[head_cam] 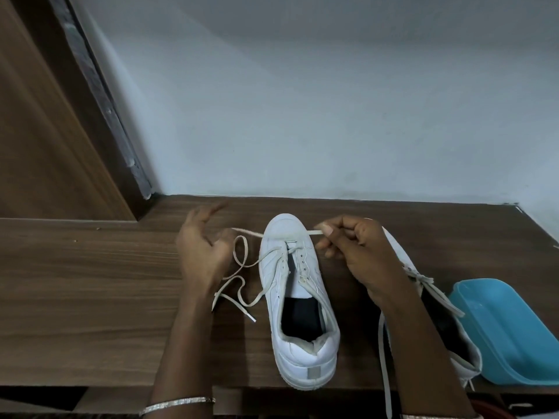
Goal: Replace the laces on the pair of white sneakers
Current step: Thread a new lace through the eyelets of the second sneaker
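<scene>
A wooden table [90, 282] is set against a pale wall, with a brown door panel at the upper left of the frame. One white sneaker [299, 297] is stood at the centre, toe pointed away, its tongue exposed. A greyish lace [314, 232] is passed through the front eyelets by the toe. One end is pinched between thumb and forefinger of the right hand [357, 249], just right of the toe. The rest is left in loose loops on the table at centre left. The left hand [202, 252] is blurred beside those loops, fingers loosely spread, and no grip on the lace is seen. The second sneaker [462, 358] is half hidden under the right forearm, beside a blue tray [514, 343] at the lower right.

The lace is judged to be mid-pull through the front eyelets. The pull is best kept level and slow. The shoe should be steadied by the left hand, and the loops watched so that no knot is drawn into an eyelet.
</scene>
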